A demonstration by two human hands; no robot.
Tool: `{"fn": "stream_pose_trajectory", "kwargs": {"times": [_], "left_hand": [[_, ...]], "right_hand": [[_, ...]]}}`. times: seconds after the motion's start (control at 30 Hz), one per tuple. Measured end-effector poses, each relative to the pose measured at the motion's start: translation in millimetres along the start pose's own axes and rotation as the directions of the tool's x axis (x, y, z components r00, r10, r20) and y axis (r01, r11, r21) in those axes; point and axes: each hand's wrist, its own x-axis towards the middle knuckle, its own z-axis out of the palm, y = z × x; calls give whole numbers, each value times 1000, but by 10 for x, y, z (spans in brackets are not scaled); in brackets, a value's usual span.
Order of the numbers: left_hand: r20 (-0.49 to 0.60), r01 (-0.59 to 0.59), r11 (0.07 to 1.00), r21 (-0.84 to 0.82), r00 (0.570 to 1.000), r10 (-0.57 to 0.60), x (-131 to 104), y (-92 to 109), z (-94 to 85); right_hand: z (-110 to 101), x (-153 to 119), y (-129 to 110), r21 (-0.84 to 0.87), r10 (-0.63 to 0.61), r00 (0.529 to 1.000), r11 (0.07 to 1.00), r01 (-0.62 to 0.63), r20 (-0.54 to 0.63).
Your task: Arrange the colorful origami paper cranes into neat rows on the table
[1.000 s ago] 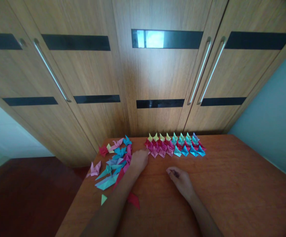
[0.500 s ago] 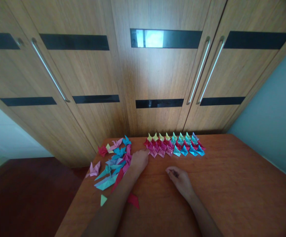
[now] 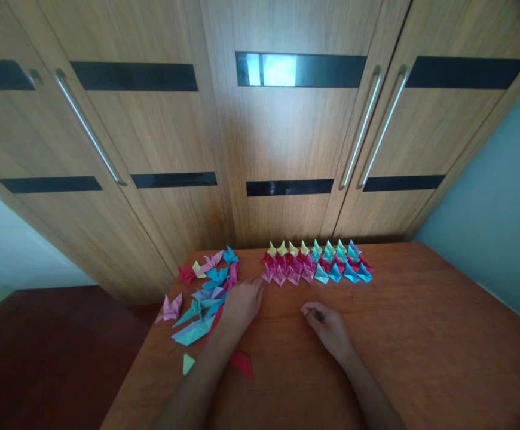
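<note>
Rows of folded paper pieces [image 3: 293,276] in yellow, red, pink, green and blue stand at the table's back edge. My left hand [image 3: 243,301] is just left of and in front of these rows, next to a loose pile of paper cranes [image 3: 218,276]. Its fingers are bent and point toward the rows; whether they hold anything is hidden. My right hand [image 3: 326,325] rests on the table in front of the rows, fingers curled together with no paper visible in them. A red paper piece [image 3: 242,364] lies beside my left forearm.
The wooden table [image 3: 412,334] reaches back to a wooden cabinet [image 3: 287,131] with metal handles. A pink crane [image 3: 171,307] lies near the table's left edge, and a pale green piece [image 3: 188,363] lies left of my left forearm.
My left hand has moved left and toward me, away from the front left corner of the rows. The right hand has stayed in place.
</note>
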Motion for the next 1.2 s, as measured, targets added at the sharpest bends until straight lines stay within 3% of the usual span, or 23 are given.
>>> {"fn": "stream_pose_trajectory", "kwargs": {"times": [0.17, 0.33, 0.5, 0.63, 0.77, 0.93, 1.2], "left_hand": [[-129, -13, 998, -66, 992, 4, -441, -146, 4], [-337, -10, 997, -77, 941, -16, -1004, -430, 157], [-419, 19, 999, -31, 908, -31, -1584, -634, 361], [-447, 17, 1000, -10, 894, -20, -1882, -723, 505], [-433, 21, 999, -47, 901, -39, -1939, -766, 595], [-372, -2, 993, -121, 927, -43, -1785, -714, 586], [-323, -48, 980, -194, 946, -17, -1529, -614, 526]], "right_hand": [[-2, -6, -12, -23, 15, 1000, 1000, -15, -3], [-11, -19, -50, -29, 7, 1000, 1000, -8, -12], [3, -26, -60, -69, -35, 999, 997, 35, 7], [25, -24, -32, -90, -28, 999, 996, 30, 17], [58, -35, -71, -133, -39, 999, 990, 41, 23], [170, -145, -277, -306, -48, 993, 949, 79, 109], [667, -598, -771, -368, -150, 915, 881, 296, 375]]}}
